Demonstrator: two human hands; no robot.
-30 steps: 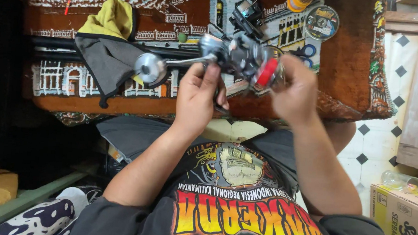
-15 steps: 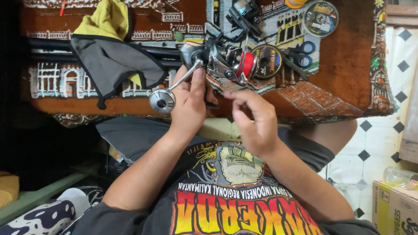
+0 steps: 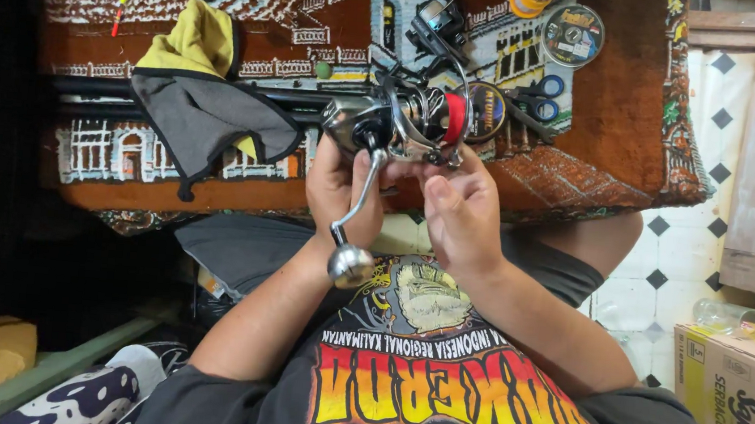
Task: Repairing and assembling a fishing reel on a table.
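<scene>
Both hands are up at the centre of the frame, clamped on a silver metal spinning reel with a red-banded spool [image 3: 403, 120]. The left hand [image 3: 343, 196] has its grip closed round the reel body from below, thumb pressed up against the housing, and the right hand [image 3: 460, 211] has its fingers curled shut against the underside near the spool — neither grip shows any gap. The reel's long axis runs left to right across the frame, body on the left, spool on the right, so it sits directly above both palms. Its thin crank arm drops straight down past the left wrist to a round silver knob [image 3: 351, 266], and that knob hangs free, nearer the left hand.

Behind the reel lies a brown woven mat patterned with white buildings [image 3: 634, 151] — on it a grey and yellow cloth [image 3: 202, 104] at upper left, blue-handled scissors [image 3: 539, 95] and a round clear line spool [image 3: 571, 34] at upper right. White tiled floor with dark diamonds [image 3: 659, 279] shows at right, a cardboard box [image 3: 731, 401] in the lower right corner.
</scene>
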